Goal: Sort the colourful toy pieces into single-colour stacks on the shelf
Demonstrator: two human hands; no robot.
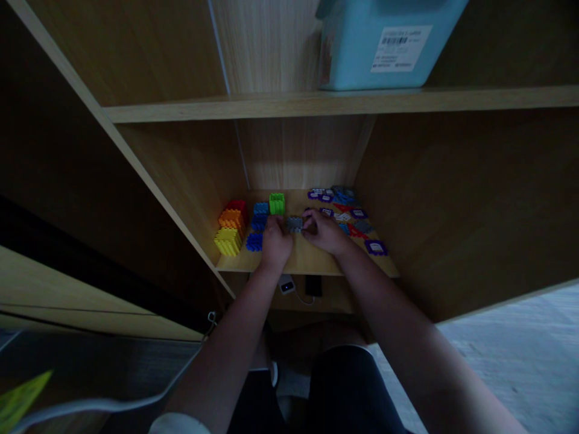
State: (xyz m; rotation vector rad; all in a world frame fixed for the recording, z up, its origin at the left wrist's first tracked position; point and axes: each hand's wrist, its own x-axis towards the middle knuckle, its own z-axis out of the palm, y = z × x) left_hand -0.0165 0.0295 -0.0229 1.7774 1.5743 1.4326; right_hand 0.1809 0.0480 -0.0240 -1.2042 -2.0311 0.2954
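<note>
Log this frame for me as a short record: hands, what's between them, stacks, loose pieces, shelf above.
Left hand: left hand, at the left edge of the gray interlocking tiles; grip unclear
Right hand: right hand, fingers curled at their right edge; grip unclear
Between hands: the gray tiles
Stacks, left side: yellow stack, orange stack, red stack, blue stacks; green stack farther right
Loose, right side: purple, red, blue and gray flat pieces
Shelf above: light-blue bin with white label

A dim wooden shelf unit (298,144) with grey floor (520,355) at right.
</note>
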